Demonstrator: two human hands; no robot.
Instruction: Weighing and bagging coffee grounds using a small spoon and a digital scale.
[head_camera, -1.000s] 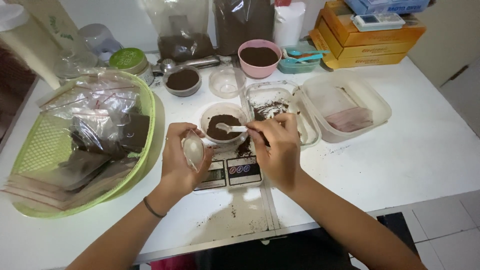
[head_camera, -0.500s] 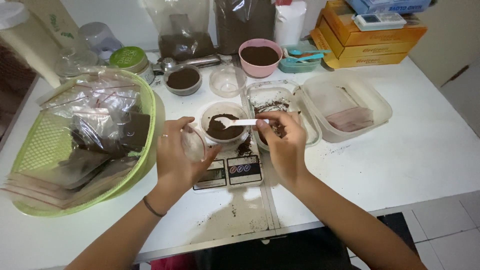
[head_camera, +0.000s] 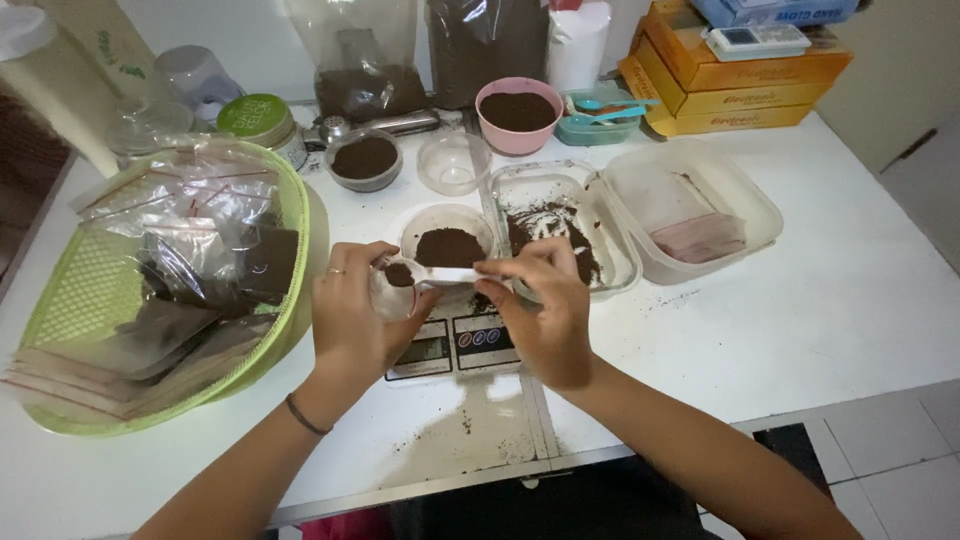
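My left hand (head_camera: 350, 320) holds a small clear plastic bag (head_camera: 385, 290) open, with a bit of brown powder in it. My right hand (head_camera: 545, 310) grips a small white spoon (head_camera: 445, 273) whose tip carries brown powder at the mouth of the bag. Both hands hover over a small digital scale (head_camera: 460, 345). On the scale stands a clear round cup (head_camera: 447, 235) holding brown powder.
A green basket (head_camera: 290, 215) of filled clear bags sits at the left. Two clear rectangular tubs (head_camera: 610, 250) (head_camera: 740, 195) lie at the right. Behind are a pink bowl (head_camera: 517, 112), a small bowl of powder (head_camera: 365, 160), large powder bags (head_camera: 365, 60) and yellow boxes (head_camera: 740, 70). Powder is spilled on the white table (head_camera: 850, 300).
The spoon went from the cup on the scale back to the small bag in my left hand, now carrying powder to its mouth.
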